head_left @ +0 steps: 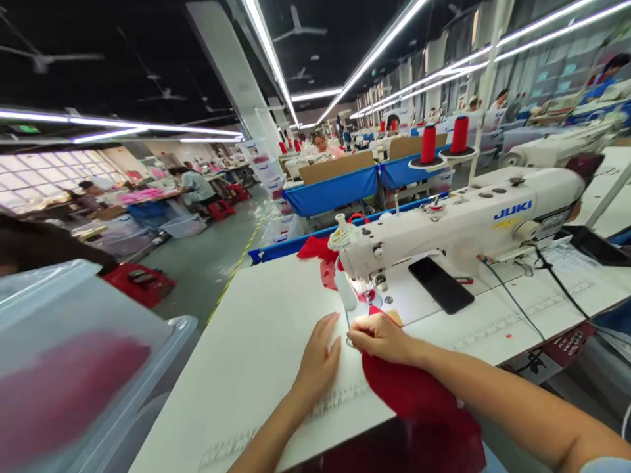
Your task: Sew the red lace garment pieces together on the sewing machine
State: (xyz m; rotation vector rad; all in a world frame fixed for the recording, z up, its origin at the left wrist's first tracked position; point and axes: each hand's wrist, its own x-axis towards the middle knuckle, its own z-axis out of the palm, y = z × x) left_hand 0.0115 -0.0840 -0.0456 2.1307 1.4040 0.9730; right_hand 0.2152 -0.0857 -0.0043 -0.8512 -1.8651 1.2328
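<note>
My right hand is closed in a pinch just in front of the sewing machine's needle area. A thin grey metal tool shows at its fingertips; its full shape is hidden. Red fabric runs from the needle plate beneath this hand and hangs over the table's front edge. My left hand rests on the white tabletop beside it, fingers stretched and apart, holding nothing. The white sewing machine stands over the fabric with its lamp lit. More red fabric lies behind the machine head.
A black phone lies on the machine bed. Dark cables cross the table at the right. Red thread cones stand behind the machine. A translucent bin is close on the left, near a red stool. Other people work farther back.
</note>
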